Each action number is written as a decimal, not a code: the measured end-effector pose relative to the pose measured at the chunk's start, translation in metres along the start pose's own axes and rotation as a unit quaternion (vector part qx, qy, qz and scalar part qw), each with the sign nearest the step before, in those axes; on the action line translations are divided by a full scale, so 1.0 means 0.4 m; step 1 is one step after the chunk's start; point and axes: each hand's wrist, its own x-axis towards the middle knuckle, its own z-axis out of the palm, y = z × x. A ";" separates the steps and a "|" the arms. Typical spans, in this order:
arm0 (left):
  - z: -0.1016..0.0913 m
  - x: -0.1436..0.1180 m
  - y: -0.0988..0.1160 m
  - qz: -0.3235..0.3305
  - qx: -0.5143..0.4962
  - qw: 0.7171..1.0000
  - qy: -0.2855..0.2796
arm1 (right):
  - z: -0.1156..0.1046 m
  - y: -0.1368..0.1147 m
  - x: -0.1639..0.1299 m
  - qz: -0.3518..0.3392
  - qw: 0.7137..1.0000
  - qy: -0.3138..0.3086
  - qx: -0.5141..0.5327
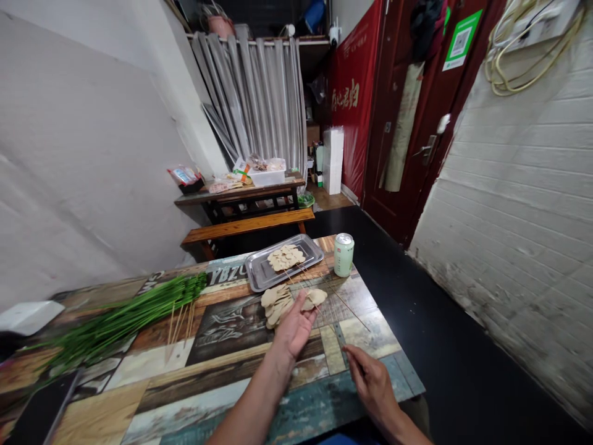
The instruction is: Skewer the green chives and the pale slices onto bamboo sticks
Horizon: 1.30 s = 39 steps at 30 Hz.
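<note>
Left hand (296,324) is raised just over the patchwork-printed wooden table (185,371), fingers closed on a couple of pale beige, flat round slices (315,298); can't tell what they're made of. Right hand (370,380) rests low on the table near the front right edge, fingers pinched on the end of a thin bamboo skewer (347,306) that runs up and away toward the slices. The hands are apart, left ahead of right. Just left of the held slices, a loose pile of the same pale slices (274,304) lies on the table. Behind it, a rectangular stainless steel tray (259,272) holds another heap of slices. A pale green drink can (343,254) stands upright just right of the tray. A long bunch of green chives (125,318) lies across the left of the table, with a few bare skewers (178,321) beside it.
</note>
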 end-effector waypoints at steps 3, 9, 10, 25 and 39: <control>-0.007 -0.010 -0.027 -0.038 -0.013 0.999 0.002 | 0.004 -0.003 -0.001 -0.014 1.000 0.019 0.004; -0.014 -0.012 -0.046 -0.001 -0.003 1.000 0.023 | 0.012 -0.001 -0.009 -0.025 0.999 0.024 0.005; -0.013 -0.011 -0.045 0.004 -0.007 1.000 0.027 | 0.013 0.000 -0.011 -0.026 0.999 0.025 0.004; -0.009 -0.012 -0.039 -0.010 -0.013 0.999 0.033 | 0.025 0.000 -0.024 -0.017 1.000 0.006 0.013; -0.036 0.023 -0.040 -0.036 0.000 0.998 0.052 | 0.025 -0.001 -0.031 0.001 0.999 -0.048 0.012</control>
